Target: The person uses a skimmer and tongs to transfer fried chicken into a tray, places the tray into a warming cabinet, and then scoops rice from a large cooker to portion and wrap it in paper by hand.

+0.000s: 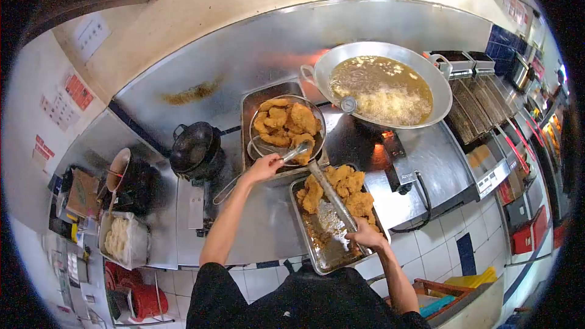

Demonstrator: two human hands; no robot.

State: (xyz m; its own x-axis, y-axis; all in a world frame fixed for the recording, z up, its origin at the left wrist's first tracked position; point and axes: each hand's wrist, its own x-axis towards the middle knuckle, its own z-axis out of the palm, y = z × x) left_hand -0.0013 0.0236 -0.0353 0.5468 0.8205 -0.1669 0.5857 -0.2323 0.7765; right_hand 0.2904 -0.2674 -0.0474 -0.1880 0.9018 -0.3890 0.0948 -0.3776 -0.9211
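My left hand (265, 168) is closed around metal tongs (291, 152), whose tips meet a piece of fried chicken at the near rim of a round strainer (323, 123). Several browned pieces of fried chicken (275, 117) lie in this strainer, which rests over a rectangular metal pan (248, 102). With fingers wrapped round it, my right hand (368, 235) grips the strainer's long metal handle (332, 195). Beneath that handle, a metal tray (317, 250) holds more fried chicken (350, 189), mostly toward its far and right sides; its oily bottom shows in front.
A large wok (443, 94) of bubbling oil stands at the back right, with a round thermometer (348, 105) at its rim. Fryer baskets (478, 106) are farther right. To the left are a dark pot (196, 146) and a tub (139, 244) of pale food.
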